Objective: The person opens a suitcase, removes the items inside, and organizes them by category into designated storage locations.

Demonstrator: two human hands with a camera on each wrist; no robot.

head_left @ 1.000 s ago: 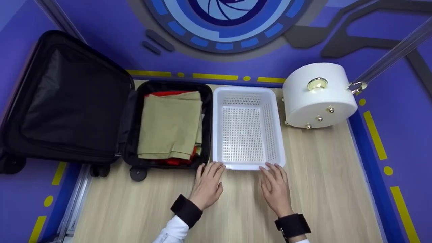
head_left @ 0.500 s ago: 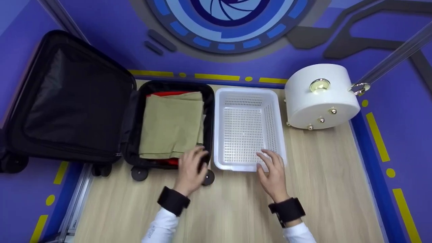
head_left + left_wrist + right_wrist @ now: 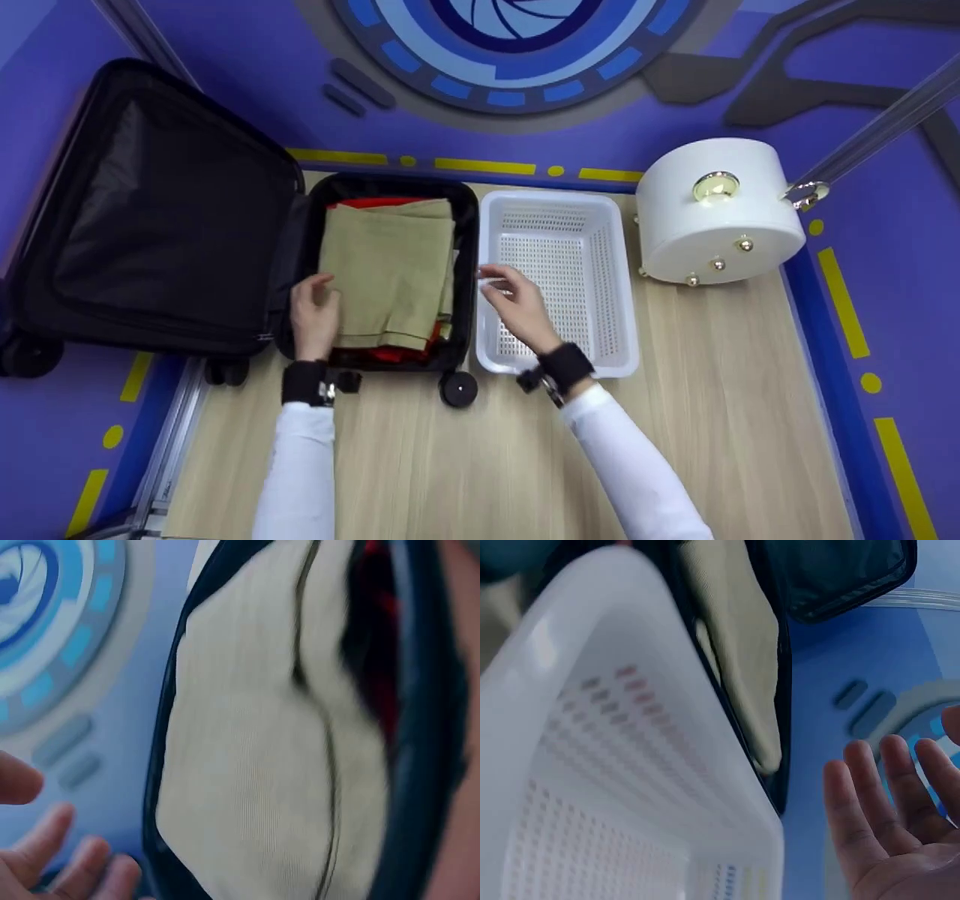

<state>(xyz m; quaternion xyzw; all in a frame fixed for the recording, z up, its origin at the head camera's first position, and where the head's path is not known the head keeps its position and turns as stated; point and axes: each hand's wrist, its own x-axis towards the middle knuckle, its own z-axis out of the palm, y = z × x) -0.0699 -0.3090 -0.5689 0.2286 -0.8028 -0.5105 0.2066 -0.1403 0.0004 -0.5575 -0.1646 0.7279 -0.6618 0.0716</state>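
A black suitcase (image 3: 466, 225) lies open on the wooden table, its lid (image 3: 150, 217) folded out to the left. Inside it a folded khaki cloth (image 3: 394, 262) lies on top of a red cloth (image 3: 394, 352). My left hand (image 3: 315, 309) is at the left edge of the khaki cloth, fingers loose and spread; whether it touches the cloth I cannot tell. The left wrist view shows the same fingers (image 3: 67, 862) open beside the khaki cloth (image 3: 255, 765). My right hand (image 3: 514, 296) hovers open over the left wall of the white basket (image 3: 624, 300), holding nothing, its palm (image 3: 889, 832) bare.
A white round box (image 3: 712, 217) with gold knobs stands at the back right, close to the basket. The suitcase wheels (image 3: 457, 388) stick out toward me. Bare wooden tabletop (image 3: 720, 420) lies in front and to the right, bordered by a blue edge (image 3: 825, 360).
Both hands have moved forward and left from the basket's near rim. The left hand went across to the cloth's left edge; the right hand came over the basket's left wall.
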